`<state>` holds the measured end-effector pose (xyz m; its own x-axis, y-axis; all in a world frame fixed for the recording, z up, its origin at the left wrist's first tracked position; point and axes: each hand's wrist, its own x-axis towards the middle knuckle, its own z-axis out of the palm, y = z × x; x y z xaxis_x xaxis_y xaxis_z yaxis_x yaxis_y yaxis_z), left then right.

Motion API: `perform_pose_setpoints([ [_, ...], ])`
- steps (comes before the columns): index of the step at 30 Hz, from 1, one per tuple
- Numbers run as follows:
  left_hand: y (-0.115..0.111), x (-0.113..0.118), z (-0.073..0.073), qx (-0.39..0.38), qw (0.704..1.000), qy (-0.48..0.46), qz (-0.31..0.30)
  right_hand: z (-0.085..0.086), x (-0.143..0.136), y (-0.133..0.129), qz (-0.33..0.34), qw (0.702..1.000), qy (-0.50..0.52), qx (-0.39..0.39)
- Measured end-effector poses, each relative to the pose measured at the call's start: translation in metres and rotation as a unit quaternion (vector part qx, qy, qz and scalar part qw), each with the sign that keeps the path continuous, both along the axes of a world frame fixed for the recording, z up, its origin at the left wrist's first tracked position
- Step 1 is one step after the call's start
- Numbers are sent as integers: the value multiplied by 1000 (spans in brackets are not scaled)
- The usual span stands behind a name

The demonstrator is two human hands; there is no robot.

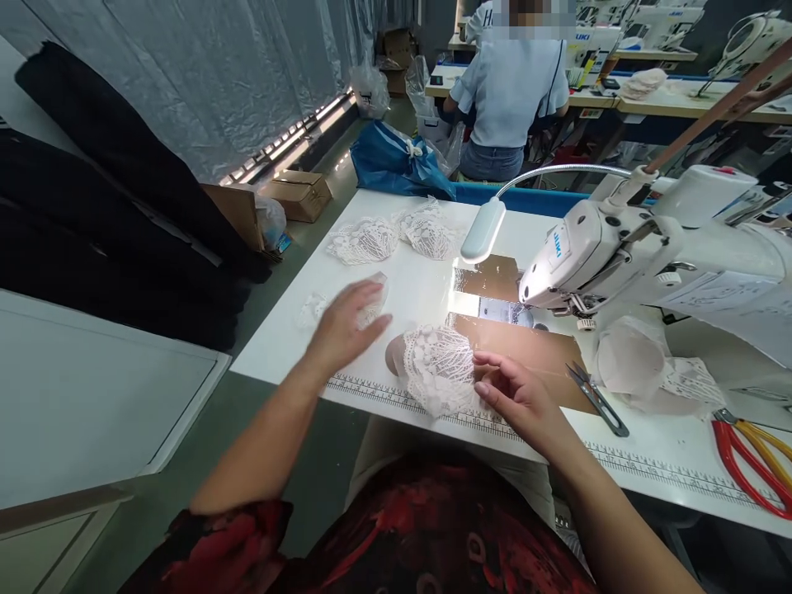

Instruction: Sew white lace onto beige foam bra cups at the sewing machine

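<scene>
A white lace bra cup (438, 367) lies near the table's front edge, with a beige lining showing at its left side. My right hand (516, 396) is at its right edge, thumb and fingers bent but apart, the fingertips touching or nearly touching the lace. My left hand (347, 324) reaches over the table to the left, fingers stretched out. Under and beyond its fingers lies a sheer white piece (377, 307), partly covered. Close by on the left is a small lace piece (313, 310). Two more lace cups (365, 241) lie farther back.
The sewing machine (594, 256) stands at the right, with a lamp (484, 231) over its needle area and brown card (525, 351) on its bed. Thread snips (597, 399), red-and-yellow-handled scissors (751, 458) and another cup (631, 355) lie right. A co-worker (516, 82) sits ahead.
</scene>
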<state>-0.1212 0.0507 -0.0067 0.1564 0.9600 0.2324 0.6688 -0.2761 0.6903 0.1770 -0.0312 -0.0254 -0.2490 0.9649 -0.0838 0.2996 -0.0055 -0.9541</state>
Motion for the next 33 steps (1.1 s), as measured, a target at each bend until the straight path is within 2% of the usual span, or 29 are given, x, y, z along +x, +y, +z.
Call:
perform_pose_setpoints([
  [1, 9, -11, -1, 28, 997, 61, 46, -2, -1, 1, 5, 1000, -20, 21],
  [3, 24, -31, -7, 14, 978, 170, 119, -5, -3, 1, 15, 996, -54, 64],
  [5, 34, -45, -14, -34, 964, 230, 130, -6, -4, 0, 21, 993, -70, 95],
  [8, 29, -56, -14, -64, 970, 203, 116, -6, -4, -5, 10, 992, -61, 108],
  [11, 2, -49, 2, -40, 991, 84, 96, -3, -4, -7, -22, 995, -8, 101],
  [13, -20, -34, 16, -5, 999, 20, 30, 2, -6, -4, -42, 994, 56, 83],
  [15, -38, -12, 27, 37, 997, -5, -72, 8, -13, 1, -53, 987, 139, 61],
  [17, -49, 14, 33, 87, 979, -12, -184, 15, -20, 6, -48, 975, 215, 32],
  [19, -52, 39, 32, 119, 956, -16, -269, 21, -26, 7, -26, 966, 258, -12],
  [21, -51, 58, 24, 111, 948, -2, -297, 23, -24, 3, -11, 963, 264, -51],
  [23, -47, 68, 7, 89, 957, 53, -271, 20, -12, -6, -22, 964, 258, -53],
  [25, -40, 69, -16, 122, 957, 142, -220, 16, 12, -19, -64, 966, 250, -24],
  [27, -29, 60, -40, 174, 943, 199, -202, 17, 43, -37, -148, 960, 236, 33],
  [29, -14, 39, -60, 198, 936, 215, -198, 26, 76, -61, -271, 933, 200, 125],
  [31, 4, 11, -73, 202, 938, 203, -196, 42, 103, -86, -401, 872, 123, 254],
  [32, 14, -4, -77, 198, 940, 189, -202, 50, 111, -96, -466, 818, 80, 328],
  [33, 24, -18, -78, 180, 948, 174, -195, 56, 115, -103, -532, 748, 43, 396],
])
